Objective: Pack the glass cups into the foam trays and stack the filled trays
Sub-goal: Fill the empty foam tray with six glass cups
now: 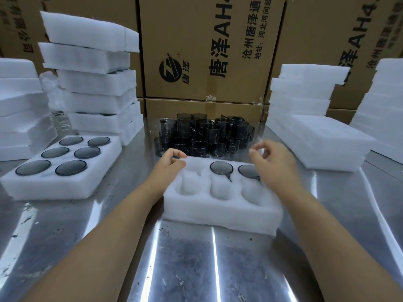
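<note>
On the worktop (196,258) I see a filled stack (98,83) back left and spare foam trays (305,101) on the right. A six-cup tray (54,188) sits unstacked at left. The front tray (218,212) holds two seated cups (221,167), with at least three pockets bare. Many loose cups (202,134) wait behind it, so I judge much is left. My left hand (172,159) curls at the tray's far corner, grip unclear; my right hand (272,162) hovers, grip released.
</note>
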